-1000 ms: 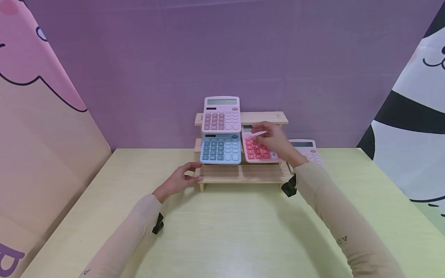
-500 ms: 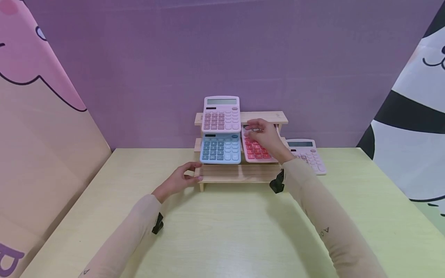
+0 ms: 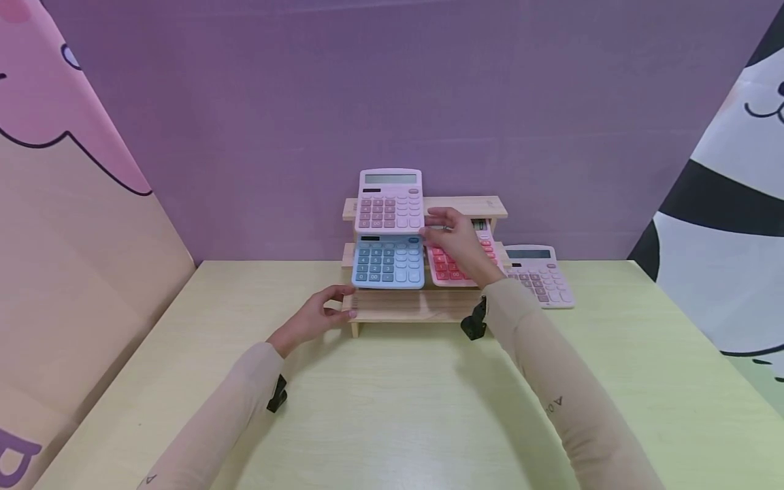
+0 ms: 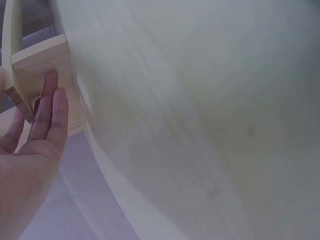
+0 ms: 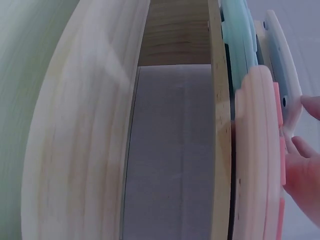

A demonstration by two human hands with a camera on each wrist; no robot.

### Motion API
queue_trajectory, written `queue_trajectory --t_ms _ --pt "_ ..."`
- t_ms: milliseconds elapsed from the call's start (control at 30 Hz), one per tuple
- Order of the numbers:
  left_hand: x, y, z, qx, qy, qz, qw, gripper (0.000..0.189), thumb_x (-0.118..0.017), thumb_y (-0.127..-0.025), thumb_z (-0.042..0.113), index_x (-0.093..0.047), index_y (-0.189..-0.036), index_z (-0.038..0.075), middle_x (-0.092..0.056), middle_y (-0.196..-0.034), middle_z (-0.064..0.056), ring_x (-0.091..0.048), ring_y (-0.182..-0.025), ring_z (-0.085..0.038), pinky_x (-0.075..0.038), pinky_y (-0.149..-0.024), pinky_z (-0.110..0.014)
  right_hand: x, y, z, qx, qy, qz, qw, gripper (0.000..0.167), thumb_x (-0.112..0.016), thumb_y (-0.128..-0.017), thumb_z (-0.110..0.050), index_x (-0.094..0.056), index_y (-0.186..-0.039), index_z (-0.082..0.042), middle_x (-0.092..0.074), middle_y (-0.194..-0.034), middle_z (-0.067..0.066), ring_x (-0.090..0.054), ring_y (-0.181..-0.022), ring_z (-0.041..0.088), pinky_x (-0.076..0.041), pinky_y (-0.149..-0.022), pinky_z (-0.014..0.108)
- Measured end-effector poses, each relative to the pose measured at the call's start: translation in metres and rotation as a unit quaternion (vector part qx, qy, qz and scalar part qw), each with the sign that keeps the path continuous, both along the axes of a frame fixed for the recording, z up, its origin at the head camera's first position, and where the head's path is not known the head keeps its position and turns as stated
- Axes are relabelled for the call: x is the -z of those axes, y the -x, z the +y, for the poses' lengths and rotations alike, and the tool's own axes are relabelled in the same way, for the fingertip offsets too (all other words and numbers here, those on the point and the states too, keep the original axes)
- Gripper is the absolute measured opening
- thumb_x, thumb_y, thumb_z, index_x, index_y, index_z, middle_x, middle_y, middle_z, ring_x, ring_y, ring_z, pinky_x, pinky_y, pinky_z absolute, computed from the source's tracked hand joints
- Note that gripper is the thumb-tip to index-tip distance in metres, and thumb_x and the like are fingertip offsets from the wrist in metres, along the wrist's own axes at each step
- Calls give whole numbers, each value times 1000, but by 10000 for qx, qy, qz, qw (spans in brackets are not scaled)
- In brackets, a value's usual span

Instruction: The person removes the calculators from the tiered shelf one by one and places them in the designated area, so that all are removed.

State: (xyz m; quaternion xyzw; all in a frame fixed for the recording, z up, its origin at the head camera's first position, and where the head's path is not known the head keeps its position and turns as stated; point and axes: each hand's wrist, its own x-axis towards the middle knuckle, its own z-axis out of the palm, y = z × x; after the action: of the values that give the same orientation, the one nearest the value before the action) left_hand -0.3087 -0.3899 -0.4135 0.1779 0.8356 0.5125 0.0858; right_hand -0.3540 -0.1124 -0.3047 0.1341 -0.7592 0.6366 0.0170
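A stepped wooden display stand [image 3: 429, 307] bears several calculators. My left hand [image 3: 314, 314] grips the left end of its lowest shelf; in the left wrist view, fingers [image 4: 50, 107] lie against the wooden side panel. A light pink calculator [image 3: 390, 202] leans at the left of the top shelf. My right hand [image 3: 456, 243] is at its lower right corner, a digit touching the edge in the right wrist view. Below it leans a blue calculator [image 3: 388, 263]. Beside that, a pink calculator with red keys [image 3: 450, 273] is partly hidden behind my right hand.
Another light pink calculator [image 3: 542, 277] is behind the stand's right side, partly covered by the right forearm. The pale wooden table [image 3: 380, 408] extends in front. A purple cloth backdrop [image 3: 490, 102] hangs behind, with printed panels on both sides.
My right hand has moved left across the red-keyed calculator to the edge of the top light pink one, uncovering more of the calculator at right. My left hand stays on the stand.
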Motion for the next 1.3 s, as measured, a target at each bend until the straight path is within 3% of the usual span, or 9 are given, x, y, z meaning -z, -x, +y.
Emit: queue_trajectory --t_ms 200,633,1300 --pt "-1 -1 1 -40 14 -87 10000 55 -63 -87 23 -41 -135 12 -44 -125 -12 -59 -96 -23 -50 -87 -32 -1 -2 -4 5 405 -180 9990 53 -58 -88 -6 -35 -136 -2 -45 -132 18 -58 -102 20 -49 -91 35" --pt "-3 -1 1 -34 52 -24 10000 53 -63 -87 22 -41 -135 11 -44 -125 -12 -56 -100 -25 -48 -90 -34 2 1 -10 21 506 -299 9983 57 -58 -87 -4 -33 -138 -8 -43 -133 15 -56 -109 28 -50 -89 30" --pt "-3 -3 1 24 18 -5 10000 55 -62 -88 22 -39 -136 8 -42 -130 -16 -54 -103 -28 -48 -91 -37 3 5 -17 179 1275 -692 9893 51 -55 -87 3 -38 -134 -9 -46 -126 13 -60 -93 17 -52 -85 28"
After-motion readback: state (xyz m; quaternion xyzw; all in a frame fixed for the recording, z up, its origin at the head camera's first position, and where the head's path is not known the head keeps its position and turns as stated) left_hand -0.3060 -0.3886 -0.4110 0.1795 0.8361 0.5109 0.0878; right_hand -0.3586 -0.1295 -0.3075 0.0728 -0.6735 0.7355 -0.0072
